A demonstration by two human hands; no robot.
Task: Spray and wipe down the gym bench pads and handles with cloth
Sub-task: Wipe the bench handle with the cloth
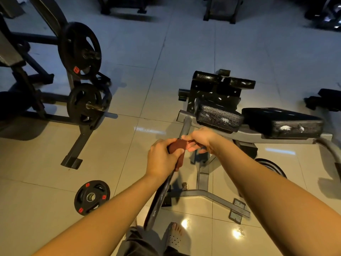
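Rust-red cloth [178,145], one piece, is wrapped round the long handle bar [185,126] of the gym bench, about midway along it, where the grey upper stretch meets the darker lower part. The left hand [162,160] grips the cloth and the bar together, fingers curled tight round both. The right hand [201,139] sits just beyond it, thumb and fingers pinching the cloth's far edge against the bar.

Just behind the hands stand the bench's four black pads: two lower ones, the nearer pad [218,117] and the wider pad [282,121], and two smaller upper pads [204,76] side by side above them. White flecks show on their faces.

Further left, two weight plates hang on a rack [80,50], one above the other, and a third plate [92,197] lies flat on the pale tiled floor [129,89]. One sandalled foot [175,235] shows at the bottom edge.
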